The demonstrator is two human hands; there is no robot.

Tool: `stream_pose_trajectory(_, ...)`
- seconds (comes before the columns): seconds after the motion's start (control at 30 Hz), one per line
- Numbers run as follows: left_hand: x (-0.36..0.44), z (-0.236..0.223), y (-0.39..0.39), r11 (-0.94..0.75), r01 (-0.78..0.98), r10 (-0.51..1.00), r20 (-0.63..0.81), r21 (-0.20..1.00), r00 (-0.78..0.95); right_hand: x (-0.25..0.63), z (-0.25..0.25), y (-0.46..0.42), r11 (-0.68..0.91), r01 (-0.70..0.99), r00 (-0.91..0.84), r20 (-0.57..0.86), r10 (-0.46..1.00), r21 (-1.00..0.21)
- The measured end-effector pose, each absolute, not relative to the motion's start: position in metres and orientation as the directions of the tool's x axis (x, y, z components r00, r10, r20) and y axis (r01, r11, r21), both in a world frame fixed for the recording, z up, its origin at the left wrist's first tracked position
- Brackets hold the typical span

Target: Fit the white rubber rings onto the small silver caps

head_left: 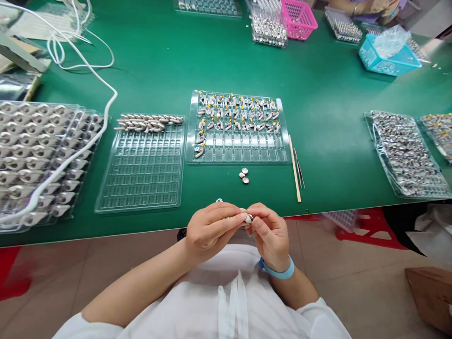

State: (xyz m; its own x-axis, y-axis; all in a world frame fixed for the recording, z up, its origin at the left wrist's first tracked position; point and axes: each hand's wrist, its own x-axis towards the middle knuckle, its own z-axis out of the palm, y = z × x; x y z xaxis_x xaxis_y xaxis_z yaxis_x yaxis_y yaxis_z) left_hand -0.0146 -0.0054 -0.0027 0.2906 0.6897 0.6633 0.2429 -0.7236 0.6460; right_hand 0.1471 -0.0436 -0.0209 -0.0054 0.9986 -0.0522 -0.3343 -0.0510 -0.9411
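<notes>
At the table's front edge, my left hand (215, 228) and my right hand (270, 230) meet, with fingertips closed on one small white-and-dark part (249, 218). Fingers cover much of it, so its exact kind is hidden. Just beyond my left hand, another small part (219, 200) lies on the table. A little farther off sit three small round white parts (245, 175) in a cluster. Behind these, a clear compartment tray (243, 155) holds rows of small grey pieces with yellow tips in its upper part.
Left of it, another clear tray (141, 174) carries grey pieces along its back. Stacked trays (31, 155) and a white cable (84, 146) lie far left. A wooden stick (295, 169) and tweezers (299, 168) rest right of centre. A co-worker's hand (381, 7) shows at back right.
</notes>
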Motion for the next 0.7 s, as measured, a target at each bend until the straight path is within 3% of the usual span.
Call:
stream_pose_trajectory(0.33, -0.0164, -0.0051, -0.0052, -0.729, 0.254, 0.684, 0.66, 0.636, 0.311, 0.1458, -0.0195, -0.0428, -0.053, -0.384, 0.009, -0.06, 0.998, -0.922)
stream_pose_trajectory(0.7, -0.018, -0.0066, -0.0057, -0.73, 0.256, 0.682, 0.655, 0.634, 0.324, 0.1497, -0.0241, -0.0452, 0.022, -0.329, 0.006, 0.021, 1.0, -0.944)
